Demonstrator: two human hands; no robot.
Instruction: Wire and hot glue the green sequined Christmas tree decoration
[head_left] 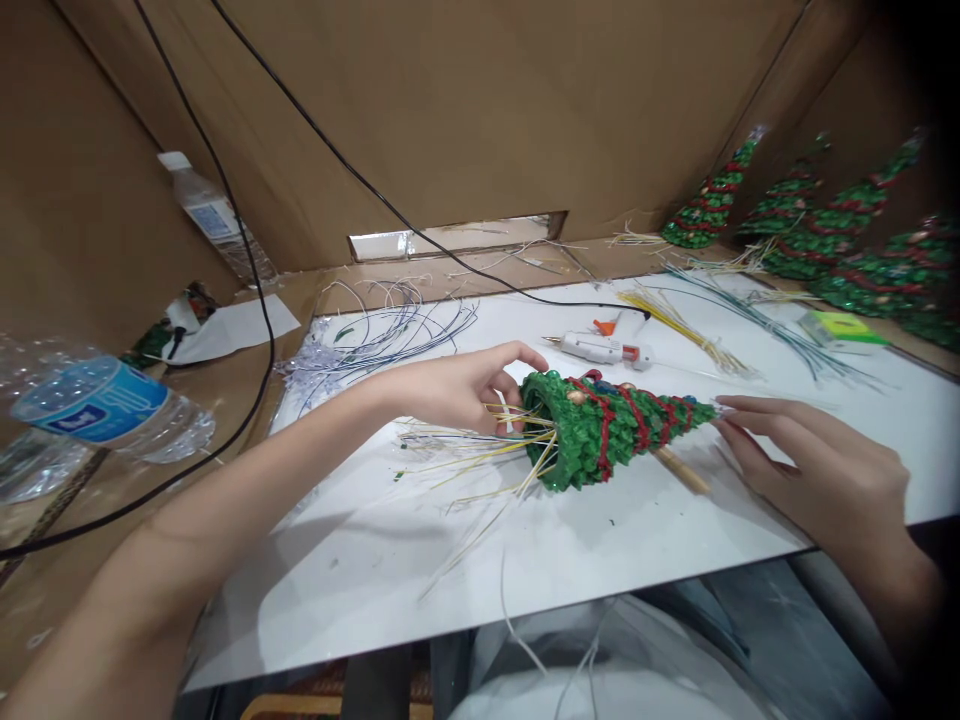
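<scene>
A small green Christmas tree [600, 432] with red garland and baubles lies on its side over the white board [337, 590], its hollow base facing left. Thin yellow and white wires [480, 462] fan out of that opening. My left hand [480, 388] is at the open base, fingers curled around some of the wires near a small white piece, index finger by the rim. The tip of the tree is pinched between the thumb and fingers of my right hand [817, 465]. A wooden stick [682, 470] lies partly under the tree.
Behind the tree lies a glue gun [600, 348]. Yellow wires [682, 330], green wires [780, 320] and coiled blue-white wires [397, 325] lie around it. Several finished trees [712, 195] stand at right. Water bottles [112, 405] are at left; a black cable [337, 150] hangs across.
</scene>
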